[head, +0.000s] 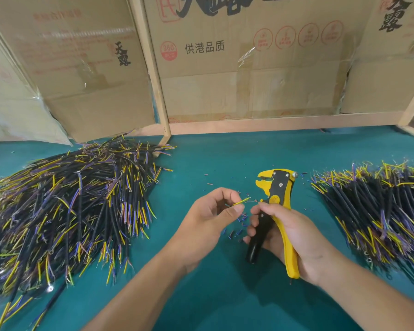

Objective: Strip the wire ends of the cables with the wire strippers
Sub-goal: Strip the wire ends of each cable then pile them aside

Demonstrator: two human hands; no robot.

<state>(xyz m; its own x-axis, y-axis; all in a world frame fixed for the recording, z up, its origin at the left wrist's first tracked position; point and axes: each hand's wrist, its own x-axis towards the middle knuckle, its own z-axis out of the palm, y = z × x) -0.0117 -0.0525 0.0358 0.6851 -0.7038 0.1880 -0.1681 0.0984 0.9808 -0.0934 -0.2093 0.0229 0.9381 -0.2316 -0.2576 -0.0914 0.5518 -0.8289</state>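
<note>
My left hand [212, 211] pinches a cable by its yellow-green wire end [242, 201], which points up and right toward my right hand. My right hand [289, 237] grips the yellow-and-black wire strippers [276, 194] by the handles, jaws pointing up and left, clear of the wire. The rest of the held cable is hidden behind my left palm. A large heap of black cables [65, 211] with yellow, blue and purple wire ends lies at the left. A second heap of cables [380, 211] lies at the right.
Small blue and red bits of insulation [239, 225] litter the green table mat [213, 163] between my hands. Cardboard boxes [249, 63] and a wooden frame [158, 91] stand along the back edge.
</note>
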